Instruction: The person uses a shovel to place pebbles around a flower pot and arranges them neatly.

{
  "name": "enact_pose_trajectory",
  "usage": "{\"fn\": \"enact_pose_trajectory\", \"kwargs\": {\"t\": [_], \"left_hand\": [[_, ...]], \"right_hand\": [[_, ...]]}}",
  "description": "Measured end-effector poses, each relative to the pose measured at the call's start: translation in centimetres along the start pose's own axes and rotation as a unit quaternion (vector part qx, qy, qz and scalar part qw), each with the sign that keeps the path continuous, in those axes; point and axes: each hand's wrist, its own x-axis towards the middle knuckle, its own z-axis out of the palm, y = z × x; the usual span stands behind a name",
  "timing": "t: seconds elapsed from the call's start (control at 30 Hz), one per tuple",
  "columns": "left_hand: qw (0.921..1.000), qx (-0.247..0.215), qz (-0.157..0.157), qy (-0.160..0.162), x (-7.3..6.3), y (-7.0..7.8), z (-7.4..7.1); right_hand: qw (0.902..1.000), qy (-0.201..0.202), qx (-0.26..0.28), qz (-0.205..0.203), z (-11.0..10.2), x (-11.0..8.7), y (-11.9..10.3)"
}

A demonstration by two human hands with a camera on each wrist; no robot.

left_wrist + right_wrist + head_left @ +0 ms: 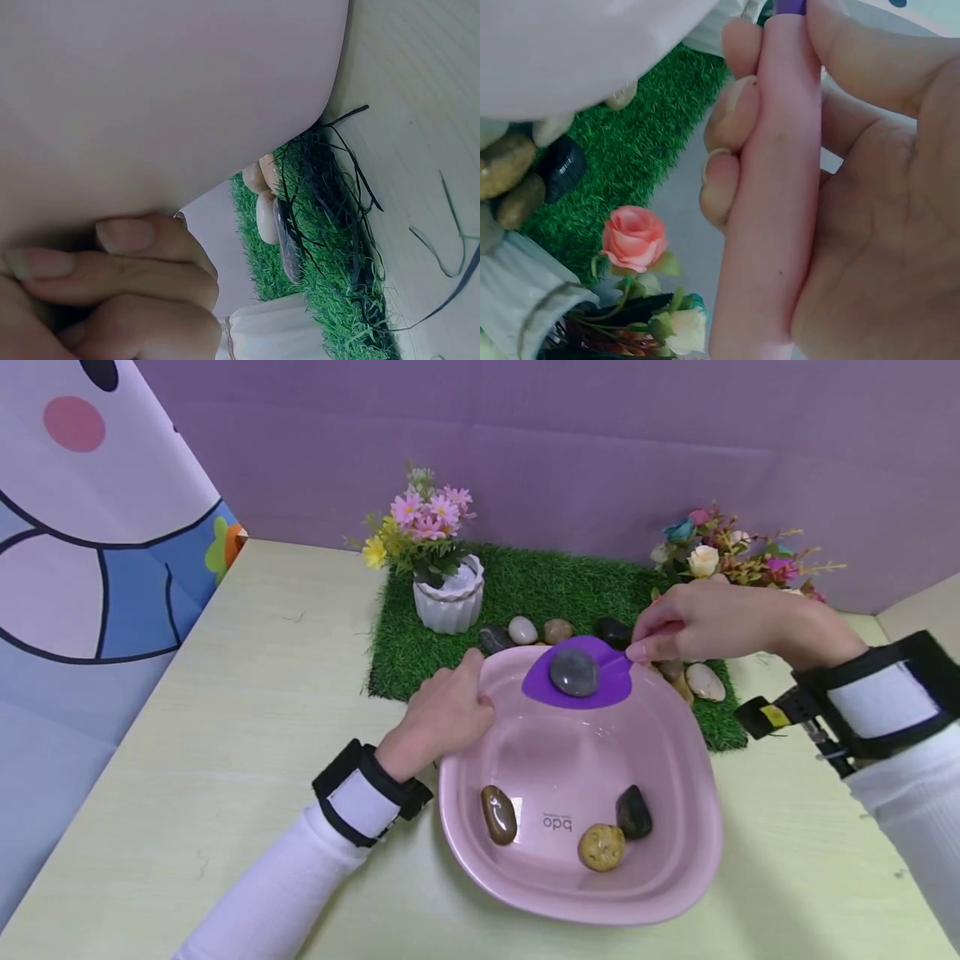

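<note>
My right hand grips a toy shovel by its pink handle, fingers wrapped round it in the right wrist view. On its purple blade lies a smooth grey stone, over the far side of a pink basin. My left hand holds the basin's rim at the far left, fingers curled under it in the left wrist view. Inside the basin are a brown stone, a round tan stone and a black stone; the tan and black ones lie side by side.
Behind the basin a green grass mat carries a row of stones, among them a white one. A white flowerpot stands at its left, more flowers at its right. A purple backdrop rises behind the pale table.
</note>
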Motion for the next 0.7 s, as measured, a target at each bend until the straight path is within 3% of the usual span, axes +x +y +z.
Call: {"fn": "enact_pose_trajectory", "kwargs": {"t": [0.27,0.53,0.7], "left_hand": [[0.9999,0.010,0.005,0.005,0.0,0.0,0.1],[0.9998,0.017,0.011,0.008,0.2,0.0,0.0],[0.9998,0.016,0.009,0.003,0.2,0.0,-0.1]], "right_hand": [[0.9994,0.003,-0.020,0.028,-1.3,1.7,-0.2],[0.9973,0.037,0.012,0.063,-1.4,4.2,-0.6],[0.9962,0.030,0.015,0.080,-1.1,5.6,-0.5]]}}
